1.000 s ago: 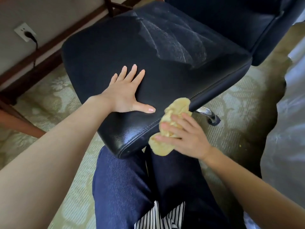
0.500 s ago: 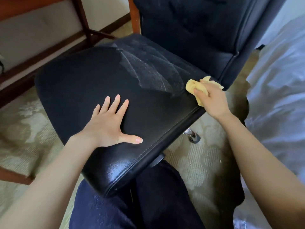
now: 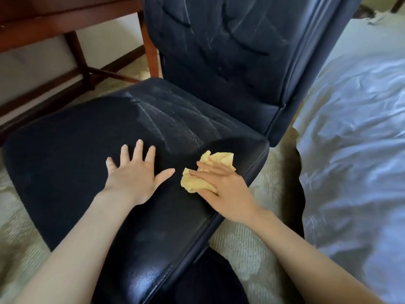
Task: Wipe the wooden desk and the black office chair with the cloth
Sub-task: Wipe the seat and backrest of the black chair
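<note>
The cloth (image 3: 219, 159) is pressed onto the chair seat (image 3: 87, 150), near its right edge, under the flat, straight-fingered right hand (image 3: 225, 189). The left hand (image 3: 133, 176) is spread flat just beside it. Streaked seat surface is found ahead, toward the backrest (image 3: 230, 51).

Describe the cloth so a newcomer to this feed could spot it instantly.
Find the black office chair filling the middle of the view; on the right front part of its seat, the right hand presses down on a crumpled cloth. It is the only pale yellow thing against the dark upholstery.
</note>
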